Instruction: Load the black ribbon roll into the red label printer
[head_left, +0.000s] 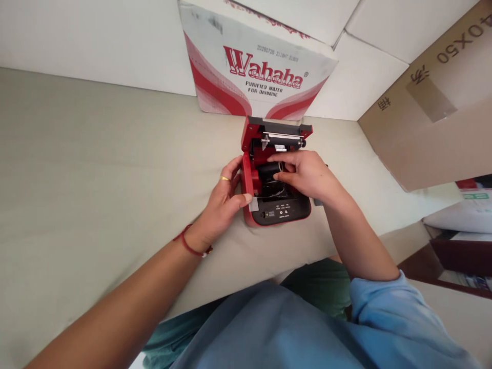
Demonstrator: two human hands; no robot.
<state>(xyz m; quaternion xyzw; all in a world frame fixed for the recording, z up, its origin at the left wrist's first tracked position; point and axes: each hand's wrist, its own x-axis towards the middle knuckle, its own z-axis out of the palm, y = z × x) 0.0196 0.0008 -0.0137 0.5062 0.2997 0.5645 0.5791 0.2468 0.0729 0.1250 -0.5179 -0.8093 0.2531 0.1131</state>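
A red and black label printer [284, 211] stands on the cloth-covered table with its lid [279, 128] raised towards the back. Inside it lies a black ribbon roll [269, 169], with dark shiny film below it. My left hand [226, 197] grips the printer's left side, the thumb resting on the front corner near a small grey patch. My right hand [302, 171] reaches into the open body from the right. Its thumb and fingers close around the right end of the ribbon roll, where a pale core ring shows. Part of the roll is hidden behind those fingers.
A white and red Wahaha water carton [265, 66] stands directly behind the printer against white blocks. To the right is a large brown cardboard box [442, 102]. The table's [96, 169] front edge runs close to my body. Shelves with packages sit at far right.
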